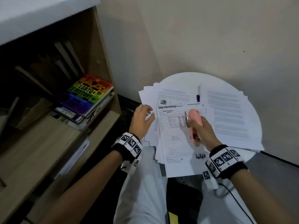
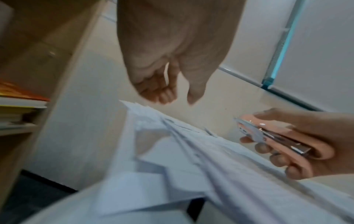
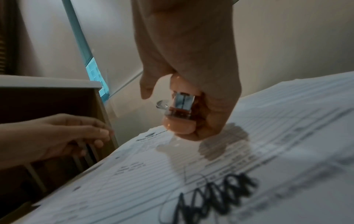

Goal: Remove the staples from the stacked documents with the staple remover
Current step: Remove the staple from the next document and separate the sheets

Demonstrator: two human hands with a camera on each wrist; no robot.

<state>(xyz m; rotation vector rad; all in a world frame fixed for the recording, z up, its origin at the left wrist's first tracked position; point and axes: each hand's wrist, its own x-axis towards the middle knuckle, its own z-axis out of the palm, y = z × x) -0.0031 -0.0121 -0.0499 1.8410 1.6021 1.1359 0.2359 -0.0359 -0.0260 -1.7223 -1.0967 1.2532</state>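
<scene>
Head view: your right hand (image 1: 203, 130) is gripping the pink staple remover (image 1: 195, 125) with fingers curled round it, hovering over the stacked documents (image 1: 176, 138) on the round white table (image 1: 181, 80), while your left hand (image 1: 142, 120) is hanging at their left edge, fingers loosely spread, holding nothing; a pen (image 1: 198, 94) is lying behind, a bookshelf (image 1: 103, 62) standing left. Left wrist: fingers relaxed above the paper edge. Right wrist: remover's metal claws are pointing at the lined top sheet (image 3: 210, 174), apart from it.
</scene>
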